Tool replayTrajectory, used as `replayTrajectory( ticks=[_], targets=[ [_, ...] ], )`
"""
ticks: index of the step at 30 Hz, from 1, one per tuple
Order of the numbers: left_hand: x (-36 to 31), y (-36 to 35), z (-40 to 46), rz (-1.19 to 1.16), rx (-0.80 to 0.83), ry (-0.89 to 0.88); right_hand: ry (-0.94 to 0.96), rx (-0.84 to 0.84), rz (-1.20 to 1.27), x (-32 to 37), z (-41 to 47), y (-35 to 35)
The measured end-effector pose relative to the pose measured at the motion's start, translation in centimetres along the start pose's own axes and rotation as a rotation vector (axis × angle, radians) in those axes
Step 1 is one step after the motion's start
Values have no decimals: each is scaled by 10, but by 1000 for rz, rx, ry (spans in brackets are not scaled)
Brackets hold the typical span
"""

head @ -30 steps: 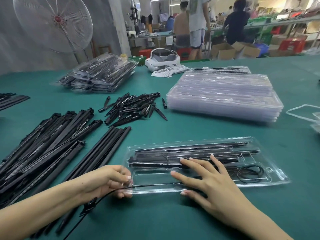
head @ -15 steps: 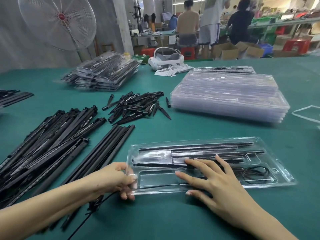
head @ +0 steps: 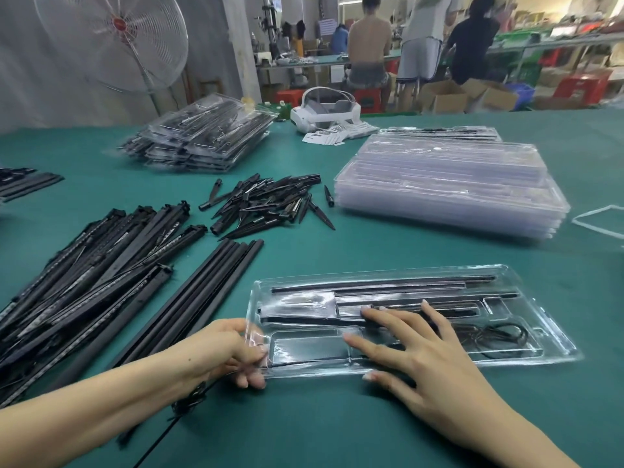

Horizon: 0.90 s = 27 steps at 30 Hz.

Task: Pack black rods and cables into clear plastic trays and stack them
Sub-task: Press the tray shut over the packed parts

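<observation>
green felt-like table cover [head: 337, 434], a busy workshop behind. nearest, the clear moulded plastic tray [head: 547, 346] is partly filled: long black rods seated in the upper grooves, a coiled black cable [head: 496, 332] at its right end. left hand [head: 233, 349] is curled on the tray's left edge, a thin black wire pinched there; right hand [head: 415, 359] is laid flat, fingers spread. farther off, loose matte black rods [head: 101, 285], glossy empty trays [head: 449, 187], a packed stack [head: 202, 136]. much is judged left.

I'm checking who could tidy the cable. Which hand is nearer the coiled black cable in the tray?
Right. The right hand lies flat on the tray beside the coiled black cable; the left hand is at the tray's far left end.
</observation>
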<state>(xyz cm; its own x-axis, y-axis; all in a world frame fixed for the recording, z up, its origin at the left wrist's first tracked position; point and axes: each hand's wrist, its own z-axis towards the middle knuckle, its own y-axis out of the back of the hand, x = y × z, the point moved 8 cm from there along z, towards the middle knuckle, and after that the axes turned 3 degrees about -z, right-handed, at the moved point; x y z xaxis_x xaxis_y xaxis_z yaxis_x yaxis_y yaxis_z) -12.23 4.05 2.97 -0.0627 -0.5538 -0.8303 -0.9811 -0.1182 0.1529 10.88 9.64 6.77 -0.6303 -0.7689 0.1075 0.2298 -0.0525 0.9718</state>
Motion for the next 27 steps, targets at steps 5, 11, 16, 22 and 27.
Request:
replayTrajectory(
  ticks=[5, 11, 16, 22, 27],
  targets=[
    [-4, -1, 2, 50, -62, 11, -11, -11, 7, 1, 0, 4],
    [-5, -4, 7, 115, -39, 68, 14, -24, -65, 6, 2, 7],
    [-3, -3, 2, 81, -43, 43, -1, -40, -146, 10, 3, 5],
    [-5, 1, 3, 100, -100, 69, 88, -163, -230, 38, 18, 13],
    [-9, -3, 4, 93, -88, 97, 322, -237, -233, 102, 47, 6]
  ],
)
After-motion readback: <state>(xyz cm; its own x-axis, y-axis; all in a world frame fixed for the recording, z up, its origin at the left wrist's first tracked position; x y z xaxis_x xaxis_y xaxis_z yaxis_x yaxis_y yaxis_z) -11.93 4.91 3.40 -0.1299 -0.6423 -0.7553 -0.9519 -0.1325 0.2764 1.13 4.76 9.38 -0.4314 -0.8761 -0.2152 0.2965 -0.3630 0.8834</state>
